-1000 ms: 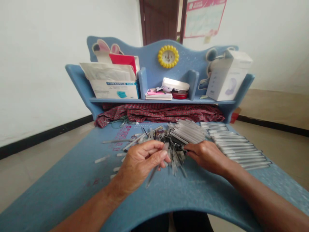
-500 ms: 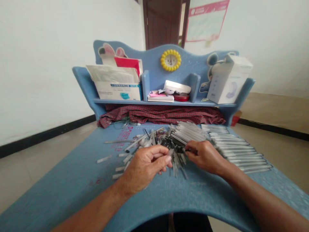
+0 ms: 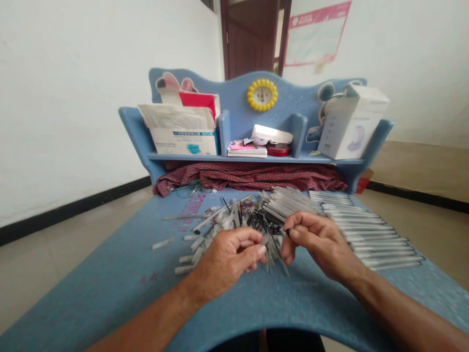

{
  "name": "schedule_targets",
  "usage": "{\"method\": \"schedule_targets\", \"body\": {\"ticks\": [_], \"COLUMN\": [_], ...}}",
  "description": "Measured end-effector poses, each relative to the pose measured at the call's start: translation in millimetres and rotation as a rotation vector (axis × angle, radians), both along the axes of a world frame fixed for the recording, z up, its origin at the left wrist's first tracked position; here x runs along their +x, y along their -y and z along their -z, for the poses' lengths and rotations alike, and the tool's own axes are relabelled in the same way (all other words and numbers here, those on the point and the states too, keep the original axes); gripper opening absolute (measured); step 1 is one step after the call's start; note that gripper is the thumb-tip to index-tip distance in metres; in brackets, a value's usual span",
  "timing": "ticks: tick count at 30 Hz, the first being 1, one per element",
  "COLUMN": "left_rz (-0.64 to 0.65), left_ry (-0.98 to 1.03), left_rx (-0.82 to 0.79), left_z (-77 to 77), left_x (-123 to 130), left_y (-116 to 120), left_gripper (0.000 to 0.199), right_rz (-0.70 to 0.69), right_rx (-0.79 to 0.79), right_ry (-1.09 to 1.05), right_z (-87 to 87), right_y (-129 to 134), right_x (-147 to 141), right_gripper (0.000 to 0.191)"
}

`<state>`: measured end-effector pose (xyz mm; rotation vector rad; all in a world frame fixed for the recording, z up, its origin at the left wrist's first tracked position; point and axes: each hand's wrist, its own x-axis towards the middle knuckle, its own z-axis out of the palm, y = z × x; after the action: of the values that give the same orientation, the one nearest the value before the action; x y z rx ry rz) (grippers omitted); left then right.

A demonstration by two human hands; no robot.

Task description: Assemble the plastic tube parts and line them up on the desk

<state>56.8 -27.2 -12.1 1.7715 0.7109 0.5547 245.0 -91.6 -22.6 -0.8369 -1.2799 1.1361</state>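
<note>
My left hand (image 3: 234,254) is closed in a pinch, with a small clear plastic piece (image 3: 265,239) at its fingertips. Opposite it, my right hand (image 3: 320,242) pinches a small black piece (image 3: 287,232), too small to name surely. A short gap separates the two hands. Just beyond them spreads a loose heap of pen parts (image 3: 227,220), clear and black, partly covered by my left hand. A stack of translucent pen barrels (image 3: 289,201) lies behind my right hand. To the right, pens with dark ends (image 3: 381,242) lie side by side in a row.
The blue table (image 3: 110,288) carries a raised shelf with a mask box (image 3: 183,143), a red round tin (image 3: 278,150) and a white box (image 3: 351,127). A checked cloth (image 3: 249,177) lies bunched under the shelf. A yellow clock (image 3: 262,95) sits above.
My right hand has lifted out of the parts heap, turning so the black piece shows at its fingertips. The left hand keeps its pinch. The whole view has shifted slightly.
</note>
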Motion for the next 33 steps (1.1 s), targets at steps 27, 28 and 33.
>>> {"method": "schedule_targets", "body": {"ticks": [27, 28, 33], "left_rz": [0.210, 0.204, 0.173], "left_ry": [0.289, 0.289, 0.277], "left_rx": [-0.316, -0.321, -0.335], "left_z": [3.0, 2.4, 0.2], "left_x": [3, 3, 4], "left_y": [4, 5, 6], "left_gripper": [0.017, 0.017, 0.018], "right_rz": [-0.134, -0.130, -0.106], "right_rx": [-0.228, -0.228, -0.228], "right_ry": [-0.294, -0.292, -0.277], "right_z": [9.3, 9.2, 11.3], "right_y": [-3, -3, -3], "right_x": [-22, -22, -25], "right_gripper": [0.015, 0.016, 0.019]}}
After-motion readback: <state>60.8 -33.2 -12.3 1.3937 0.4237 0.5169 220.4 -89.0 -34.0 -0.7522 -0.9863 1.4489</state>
